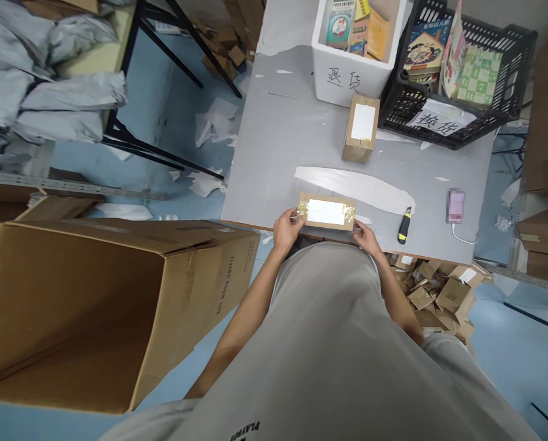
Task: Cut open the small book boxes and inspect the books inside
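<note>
A small cardboard box [304,222] with a white label and clear tape at its ends lies at the front edge of the grey table. My left hand [286,231] grips its left end, fingers closed on the corner. At the right end, my right hand [367,237] has its fingers closed on the lower corner. To the right of the box lies a yellow and black utility knife [405,226]. Another taped cardboard box [354,149] with a white label stands farther back.
A white bin [347,82] and a black crate [457,131], both holding books, stand at the back of the table [274,135]. A phone [455,207] with a cable lies right. A large open carton [200,288] stands left; several small boxes [455,294] are piled on the floor at right.
</note>
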Tool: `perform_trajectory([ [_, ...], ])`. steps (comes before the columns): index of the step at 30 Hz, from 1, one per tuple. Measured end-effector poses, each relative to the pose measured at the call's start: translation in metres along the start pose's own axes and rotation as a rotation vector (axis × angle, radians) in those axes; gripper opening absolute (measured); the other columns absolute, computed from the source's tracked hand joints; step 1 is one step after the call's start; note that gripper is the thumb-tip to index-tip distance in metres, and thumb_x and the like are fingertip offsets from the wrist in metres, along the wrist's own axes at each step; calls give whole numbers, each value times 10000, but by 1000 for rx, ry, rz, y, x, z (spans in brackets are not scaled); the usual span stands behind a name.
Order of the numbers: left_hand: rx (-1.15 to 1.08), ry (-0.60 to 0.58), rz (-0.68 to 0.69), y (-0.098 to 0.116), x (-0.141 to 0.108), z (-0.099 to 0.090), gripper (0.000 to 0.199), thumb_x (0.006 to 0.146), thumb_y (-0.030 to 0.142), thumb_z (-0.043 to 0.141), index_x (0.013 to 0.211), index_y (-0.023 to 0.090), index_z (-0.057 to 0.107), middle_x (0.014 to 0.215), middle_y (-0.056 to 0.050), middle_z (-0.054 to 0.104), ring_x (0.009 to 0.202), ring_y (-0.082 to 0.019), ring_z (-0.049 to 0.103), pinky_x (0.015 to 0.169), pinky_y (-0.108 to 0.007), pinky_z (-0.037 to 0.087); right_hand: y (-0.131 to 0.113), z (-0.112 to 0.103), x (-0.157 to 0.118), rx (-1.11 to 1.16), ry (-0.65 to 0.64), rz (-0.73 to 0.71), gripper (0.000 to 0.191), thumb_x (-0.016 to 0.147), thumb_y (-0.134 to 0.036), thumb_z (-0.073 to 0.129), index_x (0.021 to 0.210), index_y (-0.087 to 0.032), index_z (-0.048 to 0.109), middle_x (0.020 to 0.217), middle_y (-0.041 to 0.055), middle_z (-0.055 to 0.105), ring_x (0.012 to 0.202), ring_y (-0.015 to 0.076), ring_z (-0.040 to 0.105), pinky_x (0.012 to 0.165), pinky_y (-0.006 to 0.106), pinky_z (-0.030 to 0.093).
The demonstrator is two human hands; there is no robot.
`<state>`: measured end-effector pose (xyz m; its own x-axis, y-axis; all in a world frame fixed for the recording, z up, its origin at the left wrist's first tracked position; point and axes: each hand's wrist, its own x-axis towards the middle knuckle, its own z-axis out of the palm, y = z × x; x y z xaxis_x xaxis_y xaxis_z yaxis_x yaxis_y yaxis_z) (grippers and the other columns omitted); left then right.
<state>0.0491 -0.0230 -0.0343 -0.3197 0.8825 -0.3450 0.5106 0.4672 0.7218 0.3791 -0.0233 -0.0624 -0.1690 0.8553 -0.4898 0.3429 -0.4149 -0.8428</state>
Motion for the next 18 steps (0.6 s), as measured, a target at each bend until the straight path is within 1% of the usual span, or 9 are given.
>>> perform_trajectory([
  [2,22,14,15,4,0,2,449,945,267,732,1387,219,795,1295,-111,861,1049,-300,829,1058,-410,612,2,0,0,10,-18,22,854,775,-457,764,1586,-200,694,1461,139,790,998,288,823,979,485,696],
  [4,25,14,8,6,-2,2,453,958,261,719,1403,212,785,1302,-119,858,1047,-300,828,1054,-406,608,2,1,0,16,-12,15,855,777,-513,809,1570,-208,713,1483,137,772,1017,279,816,1008,480,685],
  [7,32,3,-11,5,-6,0,462,955,259,730,1412,212,781,1249,-119,871,1024,-310,832,1024,-408,612,0,2,-1,4,24,-41,817,802,-629,852,1508,-225,768,1503,143,750,1156,306,794,1072,477,661],
  [9,48,3,-18,3,-9,-3,461,939,262,748,1397,224,789,1194,-105,883,984,-311,833,998,-404,616,-5,1,-2,-13,35,-76,814,813,-678,864,1497,-243,781,1500,145,744,1260,333,766,1089,479,654],
  [11,63,6,-26,1,-11,-4,450,923,268,766,1371,240,800,1148,-89,889,949,-306,832,981,-396,616,-12,-2,-2,-35,33,-104,816,838,-708,849,1511,-252,776,1490,147,740,1302,345,751,1091,485,651],
  [14,67,13,-41,1,-12,-4,416,906,274,779,1319,250,819,1102,-79,892,945,-310,837,978,-398,609,-23,-8,-3,-103,21,-149,796,897,-740,798,1523,-249,774,1427,150,750,1258,338,764,1096,488,647],
  [16,71,29,-49,3,-9,-5,410,894,286,791,1301,252,825,1073,-83,895,989,-334,842,1001,-418,600,-31,-12,-1,-170,17,-176,788,925,-771,767,1517,-251,782,1348,149,767,1210,338,773,1093,490,643],
  [18,80,67,-64,6,-4,-7,458,881,319,817,1333,242,814,1043,-97,895,1063,-373,838,1036,-449,586,-39,-16,1,-216,34,-187,813,933,-824,736,1498,-244,797,1275,149,779,1128,334,786,1079,492,641],
])
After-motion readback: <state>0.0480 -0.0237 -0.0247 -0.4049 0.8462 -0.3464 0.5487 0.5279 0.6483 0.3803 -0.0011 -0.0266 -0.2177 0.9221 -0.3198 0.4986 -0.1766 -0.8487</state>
